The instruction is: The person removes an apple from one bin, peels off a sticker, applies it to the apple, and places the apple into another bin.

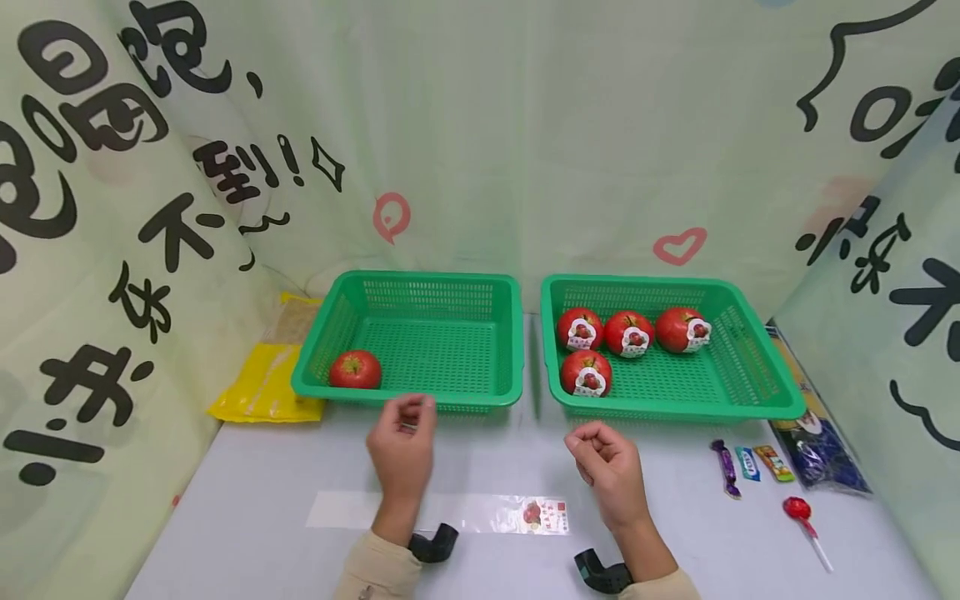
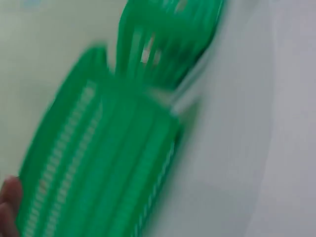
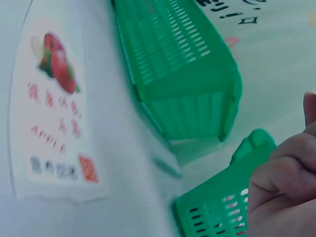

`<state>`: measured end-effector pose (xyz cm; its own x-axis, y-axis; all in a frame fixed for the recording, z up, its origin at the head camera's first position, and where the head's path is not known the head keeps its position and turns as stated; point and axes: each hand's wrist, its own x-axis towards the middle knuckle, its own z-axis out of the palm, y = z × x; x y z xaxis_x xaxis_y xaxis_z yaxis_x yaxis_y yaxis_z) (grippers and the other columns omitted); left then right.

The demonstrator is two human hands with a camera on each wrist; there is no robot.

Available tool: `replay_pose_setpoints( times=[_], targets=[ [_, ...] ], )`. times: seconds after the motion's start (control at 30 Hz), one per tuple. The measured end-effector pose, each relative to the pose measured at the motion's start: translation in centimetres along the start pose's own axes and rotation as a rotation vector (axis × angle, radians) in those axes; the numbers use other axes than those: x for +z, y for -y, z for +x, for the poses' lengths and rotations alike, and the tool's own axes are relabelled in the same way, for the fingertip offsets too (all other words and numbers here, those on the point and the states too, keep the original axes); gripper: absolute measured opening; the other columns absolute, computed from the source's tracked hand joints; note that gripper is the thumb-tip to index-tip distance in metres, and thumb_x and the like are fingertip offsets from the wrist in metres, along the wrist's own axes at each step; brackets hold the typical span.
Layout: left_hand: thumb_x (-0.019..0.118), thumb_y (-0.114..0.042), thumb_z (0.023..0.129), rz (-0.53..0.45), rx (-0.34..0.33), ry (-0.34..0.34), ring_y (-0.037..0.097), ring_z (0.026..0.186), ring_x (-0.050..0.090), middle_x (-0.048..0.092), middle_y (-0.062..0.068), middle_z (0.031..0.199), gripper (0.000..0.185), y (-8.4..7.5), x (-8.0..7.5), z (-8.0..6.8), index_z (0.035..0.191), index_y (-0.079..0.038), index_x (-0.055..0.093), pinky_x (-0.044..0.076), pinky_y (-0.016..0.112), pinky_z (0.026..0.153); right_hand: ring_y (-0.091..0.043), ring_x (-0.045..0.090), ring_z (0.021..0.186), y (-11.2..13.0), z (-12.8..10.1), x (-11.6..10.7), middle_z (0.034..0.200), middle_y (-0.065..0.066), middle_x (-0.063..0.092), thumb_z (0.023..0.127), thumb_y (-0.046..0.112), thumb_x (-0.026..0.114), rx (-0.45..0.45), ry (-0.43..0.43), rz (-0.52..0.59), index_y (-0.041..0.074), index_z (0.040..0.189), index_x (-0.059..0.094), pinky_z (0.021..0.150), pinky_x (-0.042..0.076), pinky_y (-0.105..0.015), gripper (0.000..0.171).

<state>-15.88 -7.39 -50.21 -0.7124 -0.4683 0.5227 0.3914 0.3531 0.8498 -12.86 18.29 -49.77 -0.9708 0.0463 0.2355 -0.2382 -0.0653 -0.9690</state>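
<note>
The left hand (image 1: pixel 402 446) is hovering clenched just near of the left basket (image 1: pixel 420 287), nothing visible in its grip. One bare apple (image 1: pixel 356 369) is lying in that basket's near-left corner. The right hand (image 1: pixel 609 467) is also curling emptily, near the right basket (image 1: pixel 742 350) holding four stickered apples (image 1: pixel 586 372). A sticker strip (image 1: pixel 450 512) is lying on the surface (image 1: pixel 240 550).

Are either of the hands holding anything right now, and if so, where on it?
Nothing visible is held. The left hand and right hand hover with curled fingers over the table, near the baskets.
</note>
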Motion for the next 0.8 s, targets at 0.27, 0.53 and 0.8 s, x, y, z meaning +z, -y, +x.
replay_pose_setpoints(
  times=[0.27, 0.53, 0.8],
  targets=[
    [0.09, -0.021, 0.086, 0.091, -0.326, -0.388, 0.021, 0.099, 0.05, 0.05, 0.003, 0.109, 0.058, 4.0, -4.3, 3.2, 0.127, 0.002, 0.056, 0.04, 0.025, 0.08, -0.008, 0.038, 0.056, -2.0, -0.1, 0.8, 0.056, 0.003, 0.04, 0.095, -0.003, 0.071, 0.068, 0.029, -0.221, 0.001, 0.084, 0.068, 0.049, 0.035, -0.026, 0.012],
    [0.083, -0.011, 0.09, -0.095, -0.403, -0.288, 0.031, 0.149, 0.038, 0.027, 0.013, 0.169, 0.093, 5.2, -5.0, 3.7, 0.165, -0.012, 0.03, 0.042, 0.048, 0.119, -0.004, 0.038, 0.056, -0.9, -0.1, 2.3, 0.058, 0.003, 0.04, 0.094, 0.002, 0.075, -0.017, 0.137, -0.295, 0.008, 0.083, 0.069, 0.049, 0.036, -0.025, 0.014],
    [0.076, -0.012, 0.096, -0.192, -0.406, -0.189, 0.026, 0.163, 0.02, 0.008, 0.005, 0.179, 0.102, 5.7, -4.4, 3.8, 0.172, -0.02, 0.008, 0.025, 0.049, 0.133, -0.002, 0.045, 0.06, 4.4, 6.7, 8.1, 0.07, 0.007, 0.055, 0.097, 0.011, 0.074, -0.267, 0.522, -0.486, 0.01, 0.108, 0.071, 0.053, 0.041, -0.022, 0.011]
  ],
)
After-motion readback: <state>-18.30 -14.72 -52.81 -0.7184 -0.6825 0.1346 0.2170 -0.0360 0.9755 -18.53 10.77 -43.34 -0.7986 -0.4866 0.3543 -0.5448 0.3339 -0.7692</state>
